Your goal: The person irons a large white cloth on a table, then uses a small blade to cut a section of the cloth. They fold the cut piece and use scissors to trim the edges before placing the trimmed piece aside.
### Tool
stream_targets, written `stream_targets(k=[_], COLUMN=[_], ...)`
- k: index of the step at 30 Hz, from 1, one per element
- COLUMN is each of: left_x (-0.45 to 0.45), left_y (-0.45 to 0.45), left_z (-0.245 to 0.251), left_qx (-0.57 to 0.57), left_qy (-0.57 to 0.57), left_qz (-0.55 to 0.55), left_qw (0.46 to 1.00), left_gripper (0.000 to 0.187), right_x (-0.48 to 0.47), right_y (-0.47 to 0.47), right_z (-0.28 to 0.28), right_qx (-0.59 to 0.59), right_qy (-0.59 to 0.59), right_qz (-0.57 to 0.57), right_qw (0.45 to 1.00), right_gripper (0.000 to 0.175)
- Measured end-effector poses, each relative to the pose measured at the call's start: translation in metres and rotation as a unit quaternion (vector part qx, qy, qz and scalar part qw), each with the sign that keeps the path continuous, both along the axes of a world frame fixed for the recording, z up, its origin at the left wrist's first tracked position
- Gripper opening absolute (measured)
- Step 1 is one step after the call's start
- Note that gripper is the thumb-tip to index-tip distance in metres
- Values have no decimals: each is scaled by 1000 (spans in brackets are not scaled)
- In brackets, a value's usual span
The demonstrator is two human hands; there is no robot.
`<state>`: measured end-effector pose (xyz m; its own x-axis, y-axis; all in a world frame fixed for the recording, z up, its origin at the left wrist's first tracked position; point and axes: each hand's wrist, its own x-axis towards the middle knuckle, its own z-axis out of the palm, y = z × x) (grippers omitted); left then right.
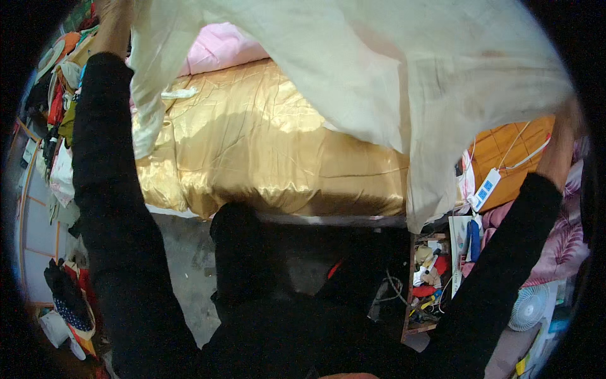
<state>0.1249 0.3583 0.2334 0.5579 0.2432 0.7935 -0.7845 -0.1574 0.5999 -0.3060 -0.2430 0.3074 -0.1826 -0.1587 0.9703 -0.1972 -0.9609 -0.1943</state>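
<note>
A large off-white cloth [378, 61] is spread in the air between my two raised arms, its lower edge hanging in folds over the bed. My left hand [113, 21] is at the upper left, at the cloth's edge; its fingers are cut off by the top of the view. At the far right my right hand [570, 116] grips the other side of the cloth, blurred and partly in shadow. Below the cloth lies a shiny gold satin bed cover [246, 147] with wrinkles. A pink bedding bundle [222, 47] rests on its far side, partly hidden by the cloth.
Clothes and bags [59, 94] crowd the left side. On the right, a white power strip [486, 189] with cords lies on an orange-brown wooden surface [513, 147]. Nearer are a cluttered shelf [428, 279], patterned pink fabric [558, 237] and a small fan [529, 308].
</note>
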Motion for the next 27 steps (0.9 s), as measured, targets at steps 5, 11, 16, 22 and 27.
stream_targets(k=[5,11,16,22,27], left_x=[-14,-108,-200,-284,-331], left_y=[51,89,102,62,70], left_z=[-66,-242,-323,-307,-276], left_qx=[74,151,263,378,409], left_qy=[-34,221,286,146,282], left_qz=[61,84,34,48,-153], left_qw=[995,960,921,913,854], left_gripper=[37,46,43,36,26], right_x=[-32,-58,-87,-121,-160], right_y=[55,109,95,71,63], right_z=[-76,-291,-355,-361,-356], right_qx=[-24,203,216,241,241], right_qy=[-29,260,366,363,312], right_qz=[135,130,95,83,31], right_qw=[990,935,900,896,918], right_gripper=[17,11,13,15,15])
